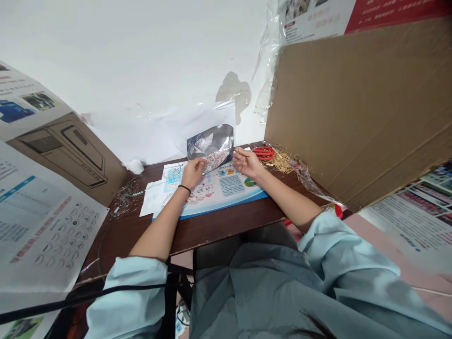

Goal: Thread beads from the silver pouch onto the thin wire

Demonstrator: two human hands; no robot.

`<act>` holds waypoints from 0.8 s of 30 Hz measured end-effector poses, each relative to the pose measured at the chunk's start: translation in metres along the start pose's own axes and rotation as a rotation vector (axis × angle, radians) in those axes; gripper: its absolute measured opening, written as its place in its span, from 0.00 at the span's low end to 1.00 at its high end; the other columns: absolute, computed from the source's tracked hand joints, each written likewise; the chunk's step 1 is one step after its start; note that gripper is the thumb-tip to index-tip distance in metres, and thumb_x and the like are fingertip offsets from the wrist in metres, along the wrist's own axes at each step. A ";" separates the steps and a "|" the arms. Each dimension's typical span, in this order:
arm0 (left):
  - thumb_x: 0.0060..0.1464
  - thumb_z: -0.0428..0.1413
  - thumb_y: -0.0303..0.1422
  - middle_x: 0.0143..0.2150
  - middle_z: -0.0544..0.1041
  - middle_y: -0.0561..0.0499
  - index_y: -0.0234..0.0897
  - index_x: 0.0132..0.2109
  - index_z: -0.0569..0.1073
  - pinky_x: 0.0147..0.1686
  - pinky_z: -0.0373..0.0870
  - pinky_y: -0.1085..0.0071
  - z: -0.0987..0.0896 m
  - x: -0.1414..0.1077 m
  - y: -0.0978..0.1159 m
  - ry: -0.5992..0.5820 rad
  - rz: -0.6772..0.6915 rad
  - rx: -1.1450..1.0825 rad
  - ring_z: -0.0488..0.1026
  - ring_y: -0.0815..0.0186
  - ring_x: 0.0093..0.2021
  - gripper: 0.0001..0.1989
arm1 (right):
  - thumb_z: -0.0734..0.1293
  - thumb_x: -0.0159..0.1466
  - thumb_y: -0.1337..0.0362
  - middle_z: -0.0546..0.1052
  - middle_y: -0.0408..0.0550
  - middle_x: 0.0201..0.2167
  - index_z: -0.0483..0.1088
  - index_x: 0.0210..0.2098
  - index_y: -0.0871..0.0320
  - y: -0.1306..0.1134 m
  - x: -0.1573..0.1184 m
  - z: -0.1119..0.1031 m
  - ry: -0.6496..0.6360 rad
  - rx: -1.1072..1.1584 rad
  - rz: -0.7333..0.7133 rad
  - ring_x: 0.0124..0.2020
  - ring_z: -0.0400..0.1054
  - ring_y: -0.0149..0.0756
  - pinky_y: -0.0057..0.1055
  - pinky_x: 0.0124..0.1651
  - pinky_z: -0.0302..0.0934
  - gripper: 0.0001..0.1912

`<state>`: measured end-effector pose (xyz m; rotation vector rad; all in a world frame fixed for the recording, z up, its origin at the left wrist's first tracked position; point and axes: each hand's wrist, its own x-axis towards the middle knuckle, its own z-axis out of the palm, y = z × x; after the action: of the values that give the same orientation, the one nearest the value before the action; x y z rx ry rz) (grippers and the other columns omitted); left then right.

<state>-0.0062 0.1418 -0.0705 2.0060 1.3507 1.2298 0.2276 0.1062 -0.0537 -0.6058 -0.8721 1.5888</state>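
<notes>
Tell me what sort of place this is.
Probably a makeshift craft corner: a narrow wooden desk walled in by cardboard, with red scissors and a heap of gold pins beside a foil pouch.

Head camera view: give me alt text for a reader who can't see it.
A person's left hand and right hand meet at a silver foil pouch above a printed mat. Red-handled scissors and thin gold pins lie nearby on a dark wooden desk.

Foil pouch (221, 139) contents indistinct
</notes>
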 end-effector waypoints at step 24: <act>0.57 0.49 0.27 0.42 0.79 0.33 0.34 0.34 0.81 0.51 0.70 0.54 0.008 0.001 -0.012 -0.176 0.099 0.683 0.72 0.47 0.51 0.15 | 0.73 0.64 0.60 0.54 0.28 0.16 0.63 0.36 0.57 0.016 0.006 -0.032 -0.671 -0.237 0.482 0.15 0.44 0.20 0.13 0.15 0.45 0.14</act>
<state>-0.0051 0.1494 -0.0833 2.5801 1.7549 0.6393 0.2422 0.1174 -0.0852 -0.4653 -1.5083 2.1998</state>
